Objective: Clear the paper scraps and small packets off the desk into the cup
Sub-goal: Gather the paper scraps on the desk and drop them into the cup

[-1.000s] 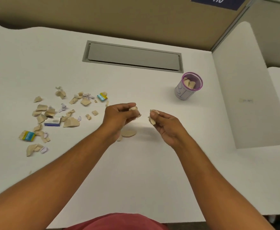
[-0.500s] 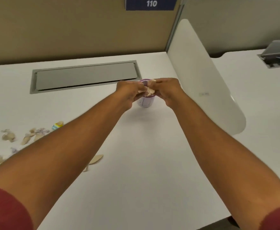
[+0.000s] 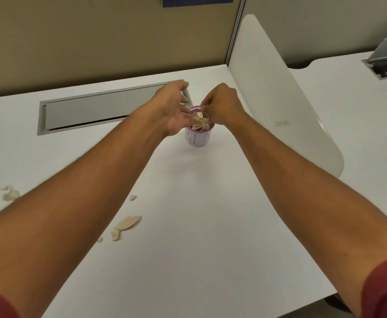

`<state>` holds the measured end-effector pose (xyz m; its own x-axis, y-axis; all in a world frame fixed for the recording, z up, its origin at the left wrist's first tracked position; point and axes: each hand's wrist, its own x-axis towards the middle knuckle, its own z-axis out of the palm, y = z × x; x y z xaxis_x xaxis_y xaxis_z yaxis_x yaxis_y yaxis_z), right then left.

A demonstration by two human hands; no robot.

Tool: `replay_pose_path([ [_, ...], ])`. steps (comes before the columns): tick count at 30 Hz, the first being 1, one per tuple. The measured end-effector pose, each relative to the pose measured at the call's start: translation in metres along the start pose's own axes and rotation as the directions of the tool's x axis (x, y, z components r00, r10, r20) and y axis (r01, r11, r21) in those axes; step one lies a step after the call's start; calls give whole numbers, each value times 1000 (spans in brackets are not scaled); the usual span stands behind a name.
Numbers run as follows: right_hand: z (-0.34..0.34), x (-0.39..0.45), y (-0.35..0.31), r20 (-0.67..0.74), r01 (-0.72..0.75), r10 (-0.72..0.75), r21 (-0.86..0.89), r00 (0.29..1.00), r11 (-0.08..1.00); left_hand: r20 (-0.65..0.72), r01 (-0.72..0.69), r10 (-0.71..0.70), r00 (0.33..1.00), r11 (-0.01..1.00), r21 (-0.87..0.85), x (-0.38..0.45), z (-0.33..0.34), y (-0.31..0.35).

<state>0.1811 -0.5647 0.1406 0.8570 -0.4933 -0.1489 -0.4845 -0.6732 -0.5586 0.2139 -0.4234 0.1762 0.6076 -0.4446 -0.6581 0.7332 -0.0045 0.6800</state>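
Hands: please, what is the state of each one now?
Left hand: open, holding nothing, beside the cup.
Right hand: fingers curled over the cup; any held scrap cannot be told.

An office cubicle workstation: a white desk [image 3: 199, 226] with a recessed grey cable-tray cover [image 3: 100, 109], a tan fabric partition wall [image 3: 96, 37], a white divider panel [image 3: 277, 99], and a blue numbered sign [image 3: 197, 0] above

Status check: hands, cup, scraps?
Left hand open, right hand curled, both over cup. Scraps heaped in it. More scraps on desk.
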Motion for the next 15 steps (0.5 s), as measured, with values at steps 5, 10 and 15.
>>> replay_pose_path([
  [5,31,-9,4,88,134,-120,-179,989,975,-47,-81,83,995,995,56,-8,-31,-22],
  [10,25,-11,4,87,167,-154,-167,984,972,-115,-120,121,986,993,22,-42,-109,-65],
  [15,19,-46,-13,-172,310,-297,50,939,949,-369,-217,365,855,897,386,-86,-194,-120],
])
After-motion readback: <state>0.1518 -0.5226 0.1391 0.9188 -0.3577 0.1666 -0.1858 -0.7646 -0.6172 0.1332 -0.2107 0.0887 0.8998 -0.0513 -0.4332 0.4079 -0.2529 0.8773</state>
